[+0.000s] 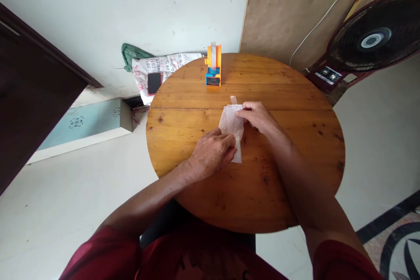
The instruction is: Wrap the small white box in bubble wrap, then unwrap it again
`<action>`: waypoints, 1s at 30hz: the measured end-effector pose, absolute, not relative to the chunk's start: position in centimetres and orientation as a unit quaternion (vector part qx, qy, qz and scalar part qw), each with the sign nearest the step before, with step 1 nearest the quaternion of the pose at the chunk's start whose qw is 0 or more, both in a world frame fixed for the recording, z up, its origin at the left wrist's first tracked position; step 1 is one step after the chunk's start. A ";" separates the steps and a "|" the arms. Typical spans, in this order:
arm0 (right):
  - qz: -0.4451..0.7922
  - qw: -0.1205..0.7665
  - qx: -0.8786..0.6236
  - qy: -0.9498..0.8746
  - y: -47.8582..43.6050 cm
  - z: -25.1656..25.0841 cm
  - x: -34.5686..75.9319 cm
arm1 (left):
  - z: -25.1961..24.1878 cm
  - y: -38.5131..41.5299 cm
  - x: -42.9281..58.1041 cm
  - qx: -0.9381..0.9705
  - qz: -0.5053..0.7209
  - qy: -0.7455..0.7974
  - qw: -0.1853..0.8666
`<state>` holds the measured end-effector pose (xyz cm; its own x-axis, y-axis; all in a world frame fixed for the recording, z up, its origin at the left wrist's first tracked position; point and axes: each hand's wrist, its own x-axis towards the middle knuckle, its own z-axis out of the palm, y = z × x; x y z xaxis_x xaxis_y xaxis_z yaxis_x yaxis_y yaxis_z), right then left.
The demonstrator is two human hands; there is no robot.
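Note:
A small translucent piece of bubble wrap [231, 119] lies on the wooden table in front of me, looking folded. My right hand [257, 116] pinches its upper right edge between thumb and fingers. Over its lower left part my left hand [213, 151] is curled, fingers closed on the wrap. A clear strip [238, 155], perhaps tape, sticks out below the left fingers. From the top edge a short strip of clear tape [233, 99] pokes out. Whether anything is inside the wrap, I cannot tell.
An orange and blue tape dispenser [214, 65] stands toward the round table's [295, 140] far edge. Behind the table's left side are a printed white sack [141, 81] and a dark phone-like object [154, 83]. A large fan [374, 39] stands at the right.

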<state>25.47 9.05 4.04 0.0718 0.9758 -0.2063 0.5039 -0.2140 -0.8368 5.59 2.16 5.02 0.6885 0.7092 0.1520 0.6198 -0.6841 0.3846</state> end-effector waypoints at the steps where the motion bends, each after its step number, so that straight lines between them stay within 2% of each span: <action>1: 0.417 0.304 -0.666 -0.538 9.0 4.2 25.4 | 5.1 2.2 5.6 0.905 0.141 0.369 0.159; 6: 0.563 0.371 -0.584 -0.452 8.9 4.2 25.5 | 4.5 2.2 5.6 0.895 0.153 0.380 0.179; 9: 0.610 0.392 -0.533 -0.437 8.9 4.1 25.4 | 3.8 2.1 5.5 0.885 0.182 0.384 0.192; 19: 0.659 0.411 -0.425 -0.465 8.0 4.6 24.7 | 2.2 1.0 5.6 0.847 0.268 0.424 0.178; 26: 0.686 0.464 -0.382 -0.411 6.9 4.1 23.7 | 0.8 0.3 6.1 0.782 0.359 0.457 0.225; 30: 0.676 0.480 -0.378 -0.413 6.1 4.2 23.2 | 1.0 -0.1 6.4 0.742 0.358 0.511 0.246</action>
<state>23.19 6.15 4.23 -0.2535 0.9605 -0.1147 -0.3363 -0.1987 -0.9206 6.37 -0.07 0.96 0.2228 0.9338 0.2798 0.5819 -0.3577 0.7304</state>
